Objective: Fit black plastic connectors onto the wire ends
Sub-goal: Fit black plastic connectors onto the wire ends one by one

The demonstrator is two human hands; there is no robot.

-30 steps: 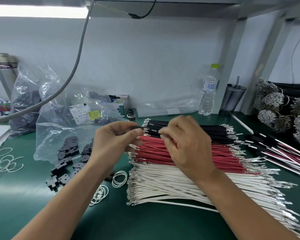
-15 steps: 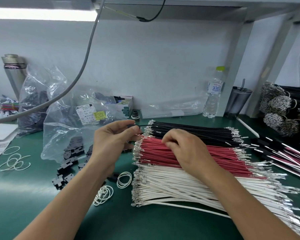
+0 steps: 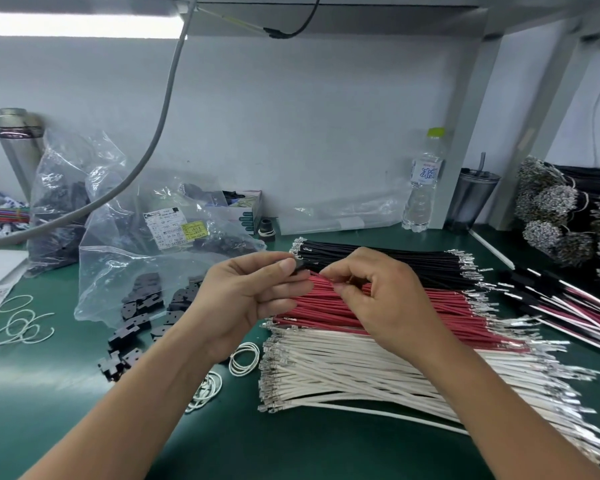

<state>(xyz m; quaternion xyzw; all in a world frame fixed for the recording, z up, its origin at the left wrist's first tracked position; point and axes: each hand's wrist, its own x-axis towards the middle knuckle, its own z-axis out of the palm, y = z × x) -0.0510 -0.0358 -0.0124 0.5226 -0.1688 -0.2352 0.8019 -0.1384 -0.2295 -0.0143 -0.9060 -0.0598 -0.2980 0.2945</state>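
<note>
The left hand (image 3: 253,299) pinches one small black connector (image 3: 299,265) between thumb and fingers, and the right hand (image 3: 378,296), just beside it, pinches a red wire (image 3: 321,276) at its end. Under both hands lie three piles: black wires (image 3: 378,259), red wires (image 3: 312,311) and white wires (image 3: 343,372). Left of the pinch, a clear bag (image 3: 125,258) has two labels (image 3: 175,230), one white and one yellow, with writing too small to read.

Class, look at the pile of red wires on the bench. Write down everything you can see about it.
The red wires lie flat in a loose stack on the green mat, running left to right. Each has red insulation and a small silvery metal terminal at its ends. The pile sits between the black wires behind and the white wires in front, touching both. The right hand is over it, pinching at one wire; the left hand covers its left end.
</note>
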